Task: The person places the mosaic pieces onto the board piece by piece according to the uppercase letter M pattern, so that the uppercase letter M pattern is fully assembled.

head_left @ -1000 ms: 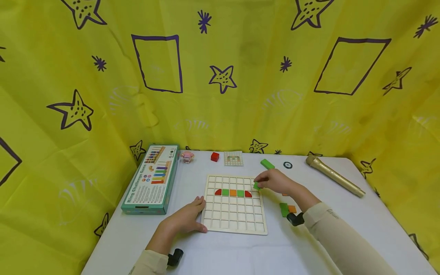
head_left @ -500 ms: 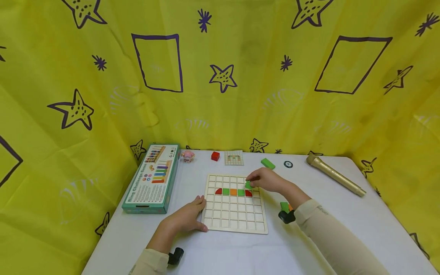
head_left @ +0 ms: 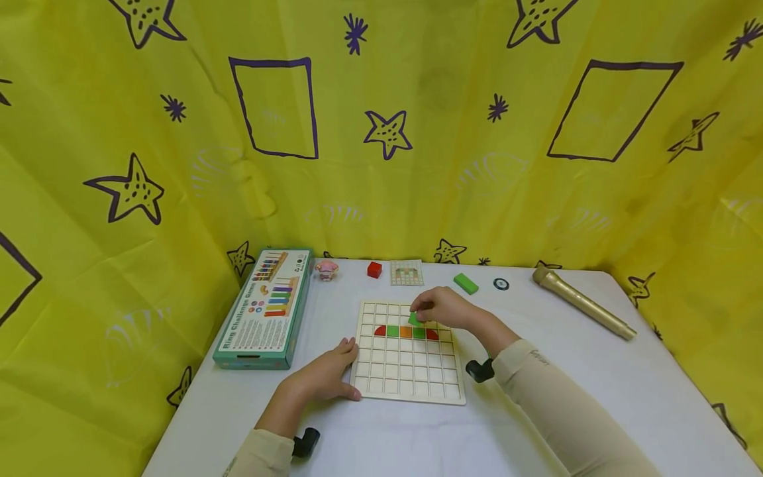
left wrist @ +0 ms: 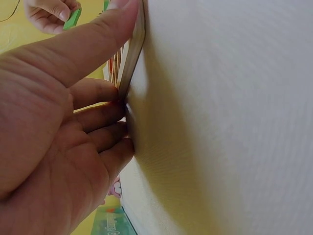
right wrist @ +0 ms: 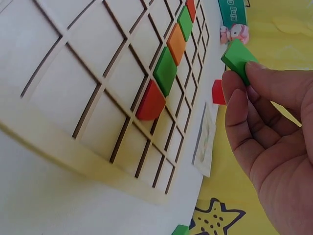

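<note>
Two bare hands: left hand, right hand. Long cream sleeves, snug and lightly creased, ending just behind the wrists; faint small marking on the right one, well back from the fingers, too small to read. Small black wrist cameras strapped under each cuff. Short, plain fingernails, no rings.

On my desk, a teal game box lies to my left. Along the far edge sit a small pink figure, a red cube, a pattern card, a loose green block and a black ring. A gold microphone lies at right. Yellow star-printed cloth hangs behind.
</note>
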Action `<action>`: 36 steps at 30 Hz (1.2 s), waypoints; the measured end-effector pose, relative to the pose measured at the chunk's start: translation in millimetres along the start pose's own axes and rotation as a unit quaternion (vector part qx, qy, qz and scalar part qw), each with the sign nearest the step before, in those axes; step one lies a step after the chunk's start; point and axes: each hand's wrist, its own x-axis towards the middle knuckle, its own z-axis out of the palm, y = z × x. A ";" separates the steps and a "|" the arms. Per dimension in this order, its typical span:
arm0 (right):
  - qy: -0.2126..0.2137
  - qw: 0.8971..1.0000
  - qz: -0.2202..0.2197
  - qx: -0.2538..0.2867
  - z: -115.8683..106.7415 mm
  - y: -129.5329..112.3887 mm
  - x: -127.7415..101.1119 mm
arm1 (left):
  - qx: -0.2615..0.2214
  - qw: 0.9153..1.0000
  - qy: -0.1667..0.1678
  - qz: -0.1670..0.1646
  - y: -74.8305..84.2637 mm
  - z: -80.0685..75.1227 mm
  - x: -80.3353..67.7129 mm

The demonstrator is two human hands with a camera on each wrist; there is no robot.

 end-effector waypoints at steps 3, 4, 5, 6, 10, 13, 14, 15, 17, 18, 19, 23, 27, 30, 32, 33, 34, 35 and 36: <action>-0.001 1.000 -0.001 0.002 3.5 -2.9 4.0 | 0.002 1.000 0.000 0.000 0.1 0.0 -0.1; -0.003 1.000 -0.002 0.004 4.9 -3.9 5.2 | 0.002 1.000 0.000 -0.001 0.2 -0.2 -0.2; -0.004 1.000 -0.004 0.005 6.2 -5.0 6.3 | 0.004 1.000 0.000 -0.003 0.2 -0.2 -0.1; -0.005 1.000 -0.008 0.006 7.5 -6.0 7.5 | 0.004 1.000 -0.001 -0.004 0.4 -0.5 -0.2; -0.009 1.000 -0.018 0.009 13.5 -10.9 12.5 | -0.001 1.000 -0.001 -0.009 1.4 -2.2 -0.5; -0.012 1.000 -0.024 0.010 18.4 -15.5 16.5 | -0.003 1.000 -0.001 -0.007 1.6 -3.3 -0.4; -0.013 1.000 -0.027 0.008 20.3 -16.7 17.9 | -0.002 1.000 -0.001 -0.005 1.2 -3.1 -0.2; -0.014 0.999 -0.028 0.006 22.3 -18.0 19.1 | -0.002 1.000 -0.001 -0.004 1.1 -3.3 -0.4; -0.019 0.999 -0.028 0.006 26.3 -20.9 21.0 | -0.001 1.000 -0.001 -0.001 1.0 -3.5 -0.5; -0.022 0.999 -0.028 0.006 28.2 -22.1 21.8 | -0.001 1.000 -0.002 -0.001 1.2 -3.6 -0.7; -0.025 0.999 -0.029 0.004 30.3 -22.5 22.8 | -0.001 1.000 -0.002 -0.001 1.1 -3.4 -0.6; -0.033 0.999 -0.035 0.002 37.5 -23.2 25.8 | 0.001 1.000 -0.004 0.001 1.3 -3.1 -0.3; -0.040 0.998 -0.046 0.005 44.6 -24.5 28.9 | 0.005 1.000 -0.005 0.008 -0.3 -2.8 0.3; -0.045 0.998 -0.053 0.010 49.8 -26.7 31.1 | 0.008 1.000 -0.006 0.011 -1.0 -2.6 0.9; -0.047 0.997 -0.056 0.006 53.0 -27.4 32.5 | 0.010 1.000 -0.006 0.011 -1.3 -2.4 1.2; -0.046 0.997 -0.058 0.005 54.6 -27.8 33.3 | 0.010 1.000 -0.006 0.011 -1.3 -2.3 1.1; -0.045 0.997 -0.061 0.002 56.1 -27.9 34.1 | 0.011 1.000 -0.006 0.011 -1.3 -2.3 1.0; -0.045 0.997 -0.062 -0.002 57.3 -28.4 34.8 | 0.011 1.000 -0.006 0.011 -1.4 -2.1 0.9; -0.044 0.997 -0.066 -0.006 58.6 -28.5 35.5 | 0.012 1.000 -0.005 0.012 -1.3 -2.2 0.7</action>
